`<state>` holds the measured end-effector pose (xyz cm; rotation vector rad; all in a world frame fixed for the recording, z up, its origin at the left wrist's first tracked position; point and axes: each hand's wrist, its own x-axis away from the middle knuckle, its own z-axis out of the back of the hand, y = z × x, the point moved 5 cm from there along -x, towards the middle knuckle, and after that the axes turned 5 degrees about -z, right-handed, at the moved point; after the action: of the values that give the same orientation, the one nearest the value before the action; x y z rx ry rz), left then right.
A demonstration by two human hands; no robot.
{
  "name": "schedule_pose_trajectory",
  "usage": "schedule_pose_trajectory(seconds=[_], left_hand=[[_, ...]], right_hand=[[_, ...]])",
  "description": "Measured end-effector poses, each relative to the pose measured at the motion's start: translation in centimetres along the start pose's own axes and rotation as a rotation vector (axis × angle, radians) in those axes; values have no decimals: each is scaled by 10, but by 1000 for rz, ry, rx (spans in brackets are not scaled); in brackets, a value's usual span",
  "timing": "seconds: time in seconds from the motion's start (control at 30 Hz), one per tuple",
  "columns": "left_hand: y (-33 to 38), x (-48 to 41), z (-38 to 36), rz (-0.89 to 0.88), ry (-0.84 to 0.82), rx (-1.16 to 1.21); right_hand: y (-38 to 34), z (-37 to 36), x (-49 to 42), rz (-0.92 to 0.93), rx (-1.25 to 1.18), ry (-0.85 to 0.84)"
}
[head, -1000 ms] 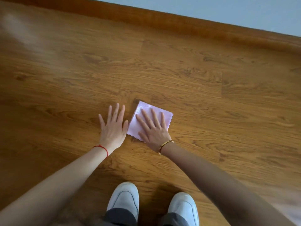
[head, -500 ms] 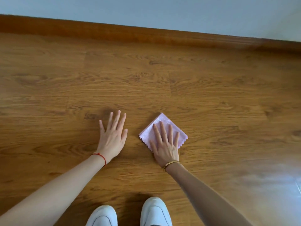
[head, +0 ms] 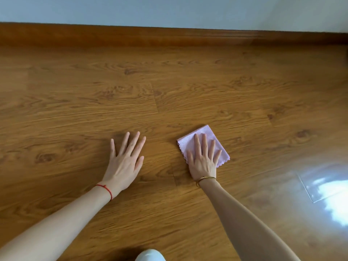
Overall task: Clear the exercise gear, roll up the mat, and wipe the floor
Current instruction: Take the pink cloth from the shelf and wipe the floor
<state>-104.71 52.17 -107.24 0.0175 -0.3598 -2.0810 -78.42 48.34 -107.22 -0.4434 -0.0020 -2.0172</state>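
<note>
R hand (head: 203, 164) flat on cloth (head: 186, 144), corner pointing twd wall (head: 169, 10).

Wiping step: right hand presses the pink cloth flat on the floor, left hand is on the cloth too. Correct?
Not quite. In the head view the left hand lies flat on the bare wood floor, apart from the pink cloth. The rest stands: the right hand presses the cloth flat on the floor.
</note>
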Motion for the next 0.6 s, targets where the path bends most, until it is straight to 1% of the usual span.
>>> schedule_pose_trajectory(seconds=[0.13, 0.2, 0.4, 0.6], left_hand=[[-4, -21, 0, -32, -28, -46], [-6, -27, 2, -37, -35, -49], [-5, -30, 0, -6, -12, -32], [-11, -24, 0, 7, -2, -20]], right_hand=[[20, 17, -36, -121, -21, 19], [24, 24, -52, -151, -20, 28], [17, 38, -101, -181, -29, 61], [-20, 34, -125, -156, -22, 64]])
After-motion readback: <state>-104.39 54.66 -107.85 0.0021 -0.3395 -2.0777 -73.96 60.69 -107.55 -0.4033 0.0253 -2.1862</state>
